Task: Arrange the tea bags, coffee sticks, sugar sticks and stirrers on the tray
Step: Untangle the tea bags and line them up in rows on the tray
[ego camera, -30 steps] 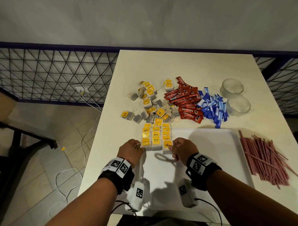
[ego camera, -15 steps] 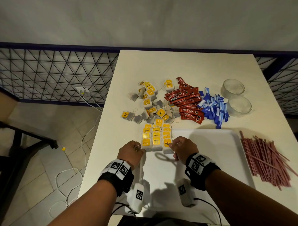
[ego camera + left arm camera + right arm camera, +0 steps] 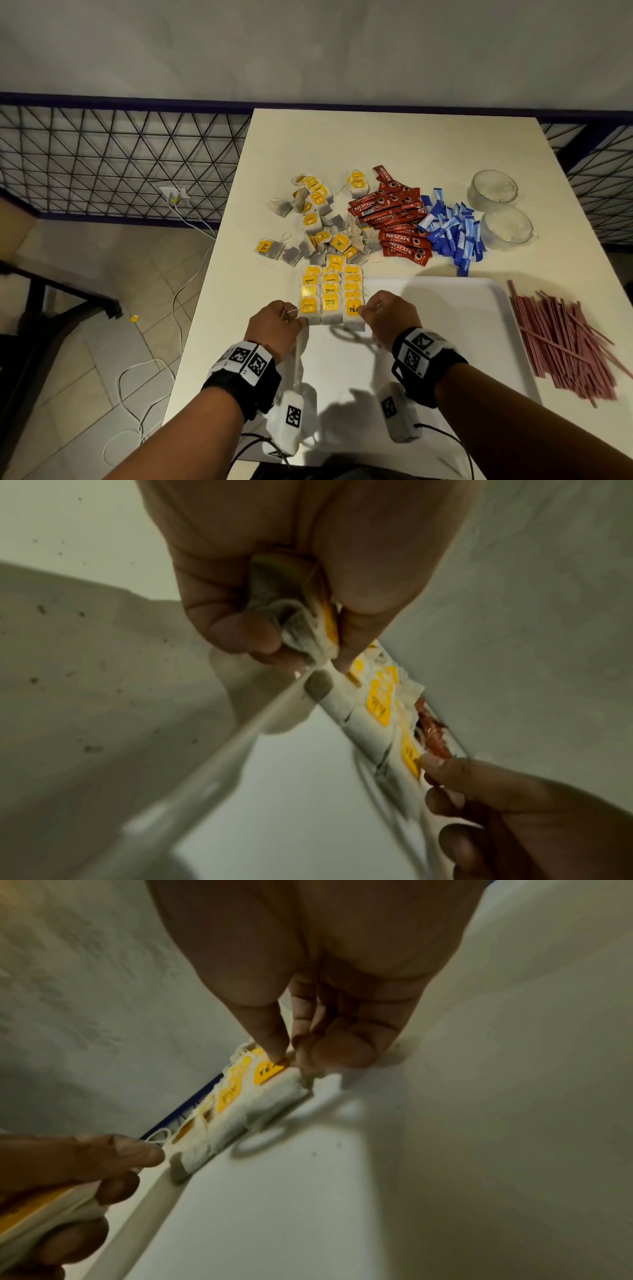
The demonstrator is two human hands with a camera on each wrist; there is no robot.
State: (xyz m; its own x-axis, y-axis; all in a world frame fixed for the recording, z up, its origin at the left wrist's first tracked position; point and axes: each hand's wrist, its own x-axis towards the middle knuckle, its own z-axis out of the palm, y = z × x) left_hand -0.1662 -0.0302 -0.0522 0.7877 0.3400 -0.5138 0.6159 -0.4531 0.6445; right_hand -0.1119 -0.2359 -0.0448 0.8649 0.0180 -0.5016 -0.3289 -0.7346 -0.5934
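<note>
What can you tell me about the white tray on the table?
The white tray looks like smooth plastic, rectangular with rounded corners and a low raised rim. It lies flat on the pale table, close to the person. Neat rows of tea bags sit in its far left corner, and most of its floor is bare. Both hands, the left hand and right hand, work at those rows. Pink stirrers lie beside its right edge.

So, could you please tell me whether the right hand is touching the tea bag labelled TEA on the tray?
Touching. The right wrist view shows the right hand with a fingertip pressed on the yellow tag of the TEA tea bag.
</note>
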